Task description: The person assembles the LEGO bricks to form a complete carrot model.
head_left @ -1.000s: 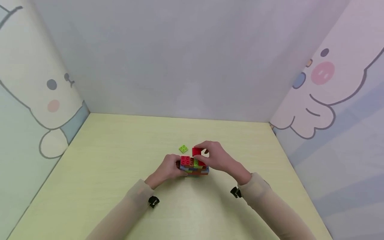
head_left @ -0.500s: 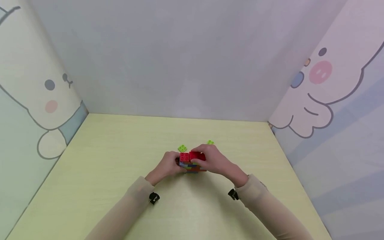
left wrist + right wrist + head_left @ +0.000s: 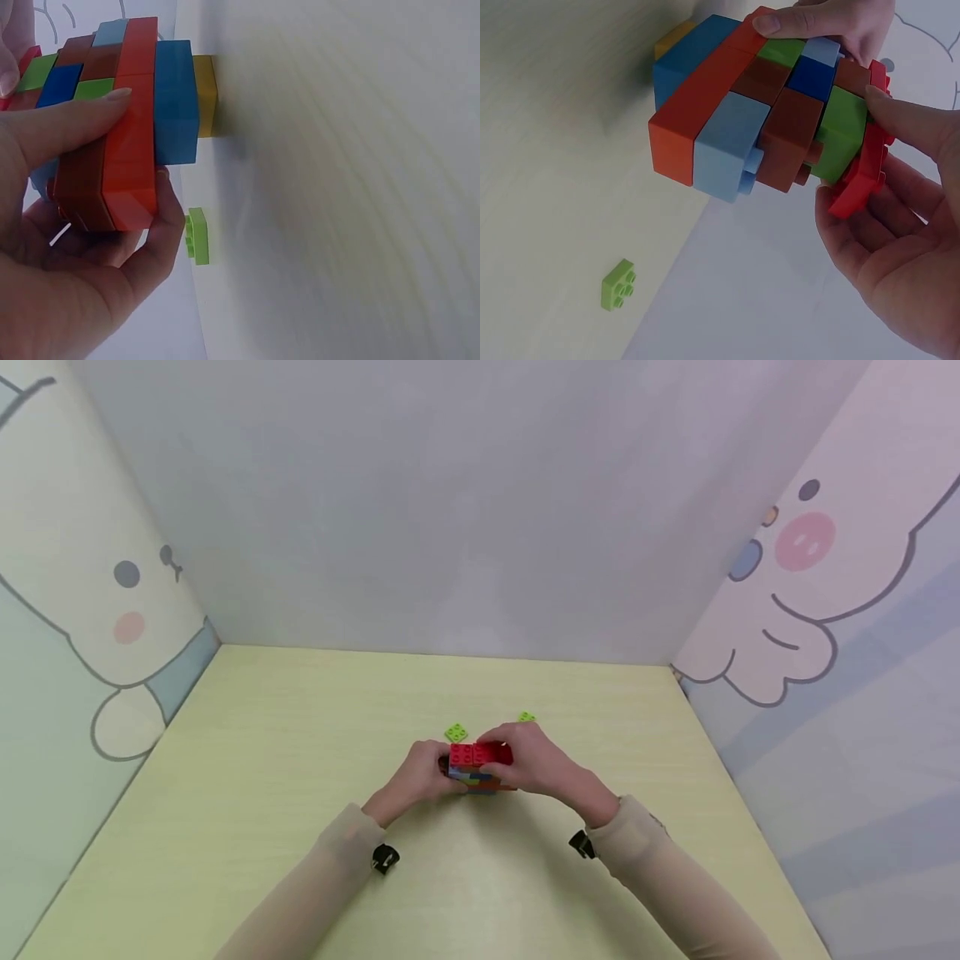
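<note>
A stack of toy building bricks in red, orange, brown, green and blue stands upright near the middle of the table. My left hand grips its left end, thumb along the near face, as the left wrist view shows. Below the orange layer lie a blue brick and a yellow brick. With thumb and fingers my right hand pinches a thin red brick at the top right of the stack. Beside it on top sits another red brick. The right hand partly covers the stack's right end.
Two flat lime-green bricks lie behind the stack: one beyond its left end, the other just past the right hand. A grey wall and patterned side walls enclose the pale table.
My right hand has lowered the red brick from a tilted position above the stack onto its top, beside the other red one. The farther green brick has come into view. My left hand keeps its grip.
</note>
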The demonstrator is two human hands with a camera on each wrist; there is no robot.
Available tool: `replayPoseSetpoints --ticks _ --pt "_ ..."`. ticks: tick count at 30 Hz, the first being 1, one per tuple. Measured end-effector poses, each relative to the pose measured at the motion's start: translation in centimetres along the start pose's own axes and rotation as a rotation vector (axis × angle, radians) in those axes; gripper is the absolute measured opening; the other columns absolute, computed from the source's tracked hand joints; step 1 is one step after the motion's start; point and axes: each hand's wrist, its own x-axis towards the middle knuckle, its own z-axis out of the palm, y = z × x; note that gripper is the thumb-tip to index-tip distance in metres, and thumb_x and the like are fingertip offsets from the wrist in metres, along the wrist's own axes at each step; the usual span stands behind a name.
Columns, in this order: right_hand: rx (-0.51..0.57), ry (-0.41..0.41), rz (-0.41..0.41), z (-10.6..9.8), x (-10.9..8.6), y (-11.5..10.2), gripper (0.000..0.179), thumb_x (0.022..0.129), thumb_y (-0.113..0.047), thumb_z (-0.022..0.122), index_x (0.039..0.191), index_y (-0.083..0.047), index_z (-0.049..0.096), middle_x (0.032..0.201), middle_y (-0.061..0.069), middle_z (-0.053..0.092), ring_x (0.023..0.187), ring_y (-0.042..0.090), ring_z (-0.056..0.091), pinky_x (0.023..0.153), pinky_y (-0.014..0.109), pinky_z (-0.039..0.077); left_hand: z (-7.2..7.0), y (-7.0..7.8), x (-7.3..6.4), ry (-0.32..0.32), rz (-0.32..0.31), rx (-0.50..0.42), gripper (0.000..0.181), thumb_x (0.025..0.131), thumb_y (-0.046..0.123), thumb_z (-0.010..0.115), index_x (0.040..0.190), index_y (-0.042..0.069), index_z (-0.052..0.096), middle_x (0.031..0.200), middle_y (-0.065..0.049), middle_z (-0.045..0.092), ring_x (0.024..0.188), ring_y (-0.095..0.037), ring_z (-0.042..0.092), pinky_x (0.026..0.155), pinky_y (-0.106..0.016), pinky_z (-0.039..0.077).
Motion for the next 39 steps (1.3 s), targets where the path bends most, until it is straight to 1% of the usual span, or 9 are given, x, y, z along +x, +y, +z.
replayPoseSetpoints --ticks 5,8,12,16,22,27,34,39 --pt "0.010 0.032 0.019 0.0 0.1 0.0 0.027 0.080 -0.020 0.080 0.104 -0.009 0.071 0.096 -0.005 0.067 0.081 0.006 0.058 0.069 0.024 0.049 -0.3 0.3 -0.1 0.005 -0.025 -0.013 0.035 0.069 0.014 0.087 0.099 0.008 0.071 0.089 0.002 0.067 0.083 -0.013 0.060 0.075 -0.032 0.051" --pt "0.025 0.044 0.066 0.0 0.1 -0.2 0.028 0.078 -0.020 0.081 0.103 -0.011 0.071 0.096 -0.006 0.067 0.083 0.007 0.059 0.071 0.025 0.049 -0.3 0.4 -0.1 0.003 -0.029 -0.004 0.035 0.069 0.014 0.087 0.099 0.007 0.071 0.090 0.002 0.067 0.083 -0.014 0.059 0.076 -0.032 0.050" --pt "0.039 0.030 0.151 0.0 0.1 -0.7 0.028 0.075 -0.020 0.083 0.100 -0.012 0.071 0.093 -0.006 0.067 0.081 0.008 0.058 0.068 0.025 0.049 -0.2 0.4 -0.1 -0.013 -0.027 -0.001 0.033 0.069 0.014 0.087 0.097 0.006 0.071 0.089 0.002 0.067 0.082 -0.014 0.059 0.076 -0.033 0.050" --pt "0.017 0.014 0.198 0.0 0.3 -1.2 0.025 0.074 -0.017 0.084 0.095 -0.013 0.071 0.088 -0.007 0.066 0.077 0.008 0.057 0.064 0.025 0.048 -0.1 0.5 -0.2 -0.020 -0.023 -0.011 0.033 0.069 0.013 0.087 0.097 0.006 0.071 0.089 0.002 0.067 0.082 -0.013 0.059 0.076 -0.032 0.050" --pt "-0.049 -0.017 0.214 -0.2 1.0 -1.9 0.020 0.073 -0.014 0.083 0.090 -0.012 0.072 0.081 -0.007 0.065 0.073 0.009 0.055 0.063 0.025 0.047 -0.1 0.4 -0.2 -0.006 0.005 -0.023 0.033 0.068 0.011 0.087 0.096 0.006 0.071 0.088 0.002 0.068 0.081 -0.013 0.061 0.076 -0.032 0.051" --pt "-0.071 -0.038 0.200 -0.5 1.3 -2.1 0.019 0.073 -0.013 0.084 0.089 -0.011 0.073 0.079 -0.006 0.065 0.071 0.009 0.055 0.063 0.025 0.047 -0.2 0.5 -0.1 -0.006 0.014 -0.027 0.033 0.068 0.011 0.087 0.095 0.006 0.071 0.087 0.002 0.068 0.081 -0.013 0.061 0.075 -0.032 0.051" --pt "-0.087 -0.045 0.179 -0.6 1.4 -2.0 0.020 0.073 -0.016 0.083 0.090 -0.011 0.074 0.081 -0.006 0.066 0.072 0.008 0.056 0.063 0.024 0.047 -0.1 0.2 0.0 -0.012 0.013 -0.013 0.033 0.068 0.011 0.087 0.095 0.006 0.070 0.087 0.002 0.068 0.081 -0.012 0.061 0.075 -0.031 0.051" --pt "-0.075 -0.071 0.192 -0.7 1.3 -1.9 0.021 0.075 -0.017 0.083 0.092 -0.011 0.075 0.082 -0.007 0.067 0.072 0.008 0.056 0.064 0.024 0.047 -0.1 0.2 0.1 -0.025 0.018 -0.026 0.033 0.069 0.012 0.087 0.097 0.006 0.070 0.088 0.002 0.068 0.081 -0.013 0.061 0.075 -0.031 0.051"
